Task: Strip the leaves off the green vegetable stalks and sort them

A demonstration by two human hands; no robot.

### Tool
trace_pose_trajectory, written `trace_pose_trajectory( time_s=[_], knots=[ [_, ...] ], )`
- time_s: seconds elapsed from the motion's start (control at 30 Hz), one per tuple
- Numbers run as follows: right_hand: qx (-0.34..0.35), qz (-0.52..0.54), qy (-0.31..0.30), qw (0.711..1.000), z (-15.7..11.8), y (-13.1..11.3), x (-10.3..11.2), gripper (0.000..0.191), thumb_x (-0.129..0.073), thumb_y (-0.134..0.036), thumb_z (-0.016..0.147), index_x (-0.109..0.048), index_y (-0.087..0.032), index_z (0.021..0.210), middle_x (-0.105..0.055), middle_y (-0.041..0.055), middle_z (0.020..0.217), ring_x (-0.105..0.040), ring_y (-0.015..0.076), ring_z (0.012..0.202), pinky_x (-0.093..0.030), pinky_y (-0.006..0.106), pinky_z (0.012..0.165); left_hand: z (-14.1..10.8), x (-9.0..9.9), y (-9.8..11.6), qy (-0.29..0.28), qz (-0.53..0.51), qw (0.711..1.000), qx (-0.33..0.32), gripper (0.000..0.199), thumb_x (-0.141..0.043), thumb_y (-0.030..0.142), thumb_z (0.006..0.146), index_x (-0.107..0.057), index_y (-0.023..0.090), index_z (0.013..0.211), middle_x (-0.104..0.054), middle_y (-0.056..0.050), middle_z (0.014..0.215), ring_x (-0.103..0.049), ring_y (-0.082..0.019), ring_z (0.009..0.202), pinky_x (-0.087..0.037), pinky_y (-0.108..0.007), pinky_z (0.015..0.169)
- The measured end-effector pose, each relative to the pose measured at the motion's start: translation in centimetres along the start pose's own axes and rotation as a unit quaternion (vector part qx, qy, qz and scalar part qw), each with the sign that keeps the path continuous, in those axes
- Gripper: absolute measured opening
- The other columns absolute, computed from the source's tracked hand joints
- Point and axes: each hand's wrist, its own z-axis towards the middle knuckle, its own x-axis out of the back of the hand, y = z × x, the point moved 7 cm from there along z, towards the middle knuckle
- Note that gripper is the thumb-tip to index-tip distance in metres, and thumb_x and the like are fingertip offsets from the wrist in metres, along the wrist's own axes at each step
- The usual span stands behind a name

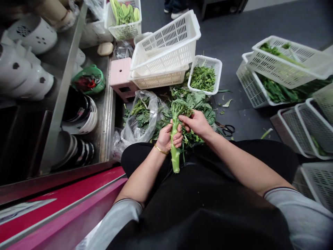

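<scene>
My left hand [165, 138] is wrapped round the thick green stem of a broccoli-like stalk [176, 159], held roughly upright with its floret head at the top. Just right of that head, my right hand [194, 123] has its fingers pinched together at the leafy side; what lies between the fingertips is too small to make out. Loose green leaves [197, 100] lie in a heap on the floor beyond and beneath both hands. A clear plastic bag [153, 118] with more greens stands left of the heap.
Black-handled scissors [229, 130] lie right of the leaves. Beyond are a small white basket [220, 74] of cut greens, stacked white crates [166, 45] and a pink stool [121, 74]. More crates [257, 93] stand right; metal shelving [62, 93] is left. A person's shoes [179, 14] show at the top.
</scene>
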Motion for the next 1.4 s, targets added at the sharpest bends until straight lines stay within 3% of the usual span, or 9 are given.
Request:
trace_pose_trajectory(
  time_s=[0.27, 0.5, 0.73, 0.83, 0.93, 1.0, 1.1, 1.2, 1.4],
  knots=[
    [0.042, -0.029, -0.002, 0.999, 0.3, -0.6, 0.3, 0.041, -0.071, -0.053, 0.068, -0.047, -0.02, 0.073, -0.048, -0.0055, 0.051, -0.043, 0.0089, 0.042, -0.036, 0.023, 0.041, 0.1, -0.1, 0.1, 0.011, -0.014, 0.999, 0.035, 0.047, -0.018, 0.047, 0.093, -0.048, 0.018, 0.07, -0.031, 0.005, 0.043, -0.031, -0.011, 0.029, -0.032, -0.022, 0.029],
    [0.191, -0.242, 0.149, 0.939, -0.9, -2.3, 0.8, 0.034, -0.063, -0.05, 0.075, -0.047, -0.02, 0.072, -0.051, 0.0008, 0.065, -0.051, 0.0164, 0.067, -0.045, 0.03, 0.065, 0.4, -0.7, -0.6, 0.04, -0.068, 0.996, -0.031, 0.046, -0.021, 0.053, 0.093, -0.044, 0.019, 0.07, -0.028, 0.006, 0.044, -0.026, -0.008, 0.029, -0.027, -0.018, 0.029],
    [0.144, -0.174, -0.024, 0.974, 0.4, -2.8, 0.3, 0.037, -0.062, -0.055, 0.075, -0.051, -0.019, 0.079, -0.048, -0.0009, 0.061, -0.049, 0.0146, 0.06, -0.044, 0.028, 0.056, -0.3, -1.9, -1.5, -0.006, -0.075, 0.996, 0.038, 0.048, -0.026, 0.059, 0.089, -0.039, 0.02, 0.065, -0.024, 0.007, 0.04, -0.022, -0.008, 0.025, -0.021, -0.018, 0.026],
    [0.202, -0.247, 0.007, 0.948, 0.2, -3.5, 0.6, 0.034, -0.06, -0.052, 0.077, -0.05, -0.02, 0.077, -0.049, 0.001, 0.065, -0.049, 0.0157, 0.064, -0.045, 0.03, 0.061, -0.1, -1.6, -1.3, 0.006, -0.086, 0.996, 0.022, 0.047, -0.023, 0.053, 0.092, -0.04, 0.019, 0.065, -0.024, 0.007, 0.041, -0.021, -0.007, 0.025, -0.021, -0.018, 0.026],
    [0.265, -0.314, 0.019, 0.912, -1.2, -3.4, -0.2, 0.032, -0.059, -0.05, 0.077, -0.047, -0.021, 0.07, -0.049, 0.0031, 0.065, -0.05, 0.0179, 0.067, -0.045, 0.032, 0.064, 0.2, -0.3, -0.3, 0.081, -0.076, 0.993, -0.038, 0.044, -0.023, 0.048, 0.093, -0.042, 0.018, 0.067, -0.029, 0.006, 0.043, -0.026, -0.007, 0.028, -0.027, -0.019, 0.029],
    [0.244, -0.286, 0.007, 0.927, -1.8, -2.7, -0.3, 0.032, -0.058, -0.05, 0.076, -0.047, -0.022, 0.069, -0.048, 0.0031, 0.064, -0.05, 0.0175, 0.064, -0.044, 0.031, 0.061, 0.1, 0.8, 1.0, 0.142, -0.022, 0.984, -0.104, 0.04, -0.031, 0.05, 0.092, -0.046, 0.018, 0.074, -0.037, 0.005, 0.046, -0.037, -0.008, 0.033, -0.035, -0.02, 0.034],
    [0.102, -0.108, -0.002, 0.989, -1.7, -1.0, 0.6, 0.032, -0.048, -0.052, 0.081, -0.046, -0.021, 0.07, -0.048, 0.0005, 0.061, -0.045, 0.013, 0.051, -0.04, 0.027, 0.046, -0.5, 1.7, 3.3, 0.205, 0.095, 0.952, -0.206, 0.031, -0.054, 0.049, 0.083, -0.048, 0.019, 0.086, -0.05, 0.004, 0.055, -0.053, -0.01, 0.046, -0.044, -0.02, 0.046],
    [-0.014, 0.012, -0.029, 0.999, -1.1, 0.1, 0.6, 0.034, -0.047, -0.052, 0.08, -0.047, -0.02, 0.07, -0.05, -0.0003, 0.059, -0.045, 0.0112, 0.046, -0.036, 0.024, 0.04, -0.7, 1.8, 3.7, 0.211, 0.16, 0.938, -0.222, 0.038, -0.071, 0.038, 0.071, -0.044, 0.02, 0.091, -0.056, 0.004, 0.066, -0.06, -0.011, 0.053, -0.047, -0.02, 0.052],
    [0.082, -0.234, 0.027, 0.968, 0.4, -1.5, 0.8, 0.039, -0.06, -0.055, 0.076, -0.053, -0.017, 0.075, -0.052, -0.001, 0.059, -0.046, 0.0108, 0.054, -0.038, 0.023, 0.052, -1.2, 1.8, 3.4, 0.245, 0.295, 0.89, -0.244, 0.035, -0.074, 0.031, 0.067, -0.048, 0.019, 0.088, -0.056, 0.003, 0.076, -0.057, -0.008, 0.047, -0.042, -0.018, 0.044]
  ],
)
